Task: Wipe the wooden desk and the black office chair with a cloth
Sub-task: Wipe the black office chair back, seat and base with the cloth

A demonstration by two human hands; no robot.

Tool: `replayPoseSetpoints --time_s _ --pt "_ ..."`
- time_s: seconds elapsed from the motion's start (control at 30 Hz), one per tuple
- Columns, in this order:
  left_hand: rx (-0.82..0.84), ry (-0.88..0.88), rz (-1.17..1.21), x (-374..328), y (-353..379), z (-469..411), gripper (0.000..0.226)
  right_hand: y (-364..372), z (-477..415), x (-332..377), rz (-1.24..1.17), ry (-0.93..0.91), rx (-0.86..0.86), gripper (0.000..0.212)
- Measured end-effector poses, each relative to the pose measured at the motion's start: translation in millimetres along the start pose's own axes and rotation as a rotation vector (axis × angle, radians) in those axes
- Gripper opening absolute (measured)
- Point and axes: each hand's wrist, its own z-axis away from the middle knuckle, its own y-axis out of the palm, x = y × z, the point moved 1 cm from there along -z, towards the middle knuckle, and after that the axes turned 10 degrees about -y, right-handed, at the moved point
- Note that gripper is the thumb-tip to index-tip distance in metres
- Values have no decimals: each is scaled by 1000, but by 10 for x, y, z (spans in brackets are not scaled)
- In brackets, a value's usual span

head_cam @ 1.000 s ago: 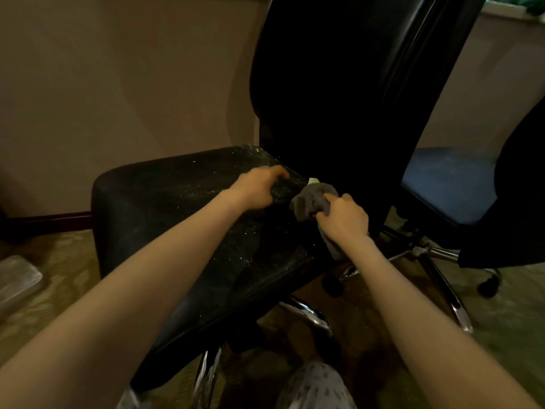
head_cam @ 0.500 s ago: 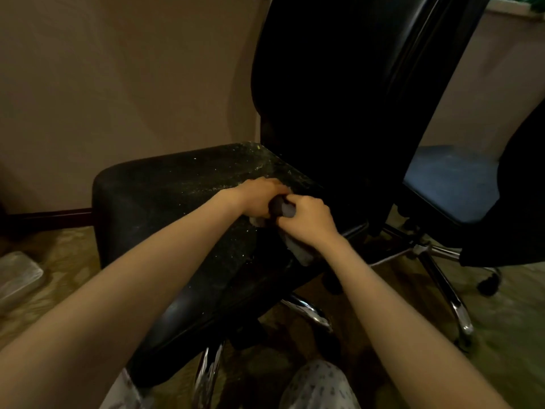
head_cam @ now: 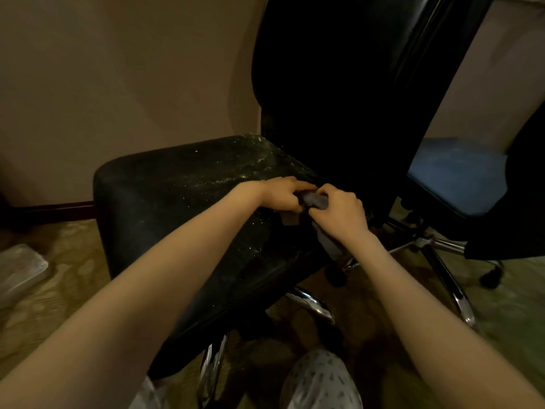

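The grey cloth (head_cam: 317, 201) is bunched between both hands over the rear right part of the black office chair (head_cam: 188, 202) seat, just in front of the backrest. The left hand (head_cam: 280, 194) is curled, fingers pinching 1 end of the cloth; the right hand (head_cam: 339, 212) is closed on the other end, w/ a tail of fabric hanging below the wrist past the seat edge. It is prob. being refolded, though the fold itself can't be made out in the dim light.

Pale crumbs and dust are scattered across the seat, thickest toward the back.

Risks from here:
- The chair sits on castors and isn't braced by either hand, so it could be rolled or swivelled by a hard stroke.
- Crumbs could be swept onto the carpet (head_cam: 53, 293) instead of gathered.
- A 2nd chair (head_cam: 460, 175) w/ a blue seat stands just beside it; its base could be knocked.
- The dangling tail could be snagged under the seat.

The desk isn't in view.
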Motion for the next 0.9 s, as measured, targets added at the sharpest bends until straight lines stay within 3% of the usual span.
replayPoseSetpoints --time_s 0.13,0.4,0.5,0.63,0.77,0.9 --pt "-65 42 -149 166 -99 213 51 69 57 340 -42 22 31 36" --pt "-69 -114 -102 705 -246 520 41 236 -63 925 -170 23 98 34" --pt "-116 -112 -165 659 -280 555 38 131 -143 855 -194 46 123 35" --pt "-259 -2 -128 342 -349 377 37 -112 -216 580 -13 35 -17 29" --pt "-202 42 -302 104 -191 217 37 -35 -18 369 57 14 28 35" --pt "-198 44 -207 290 -63 293 37 118 67 523 -33 50 51 39"
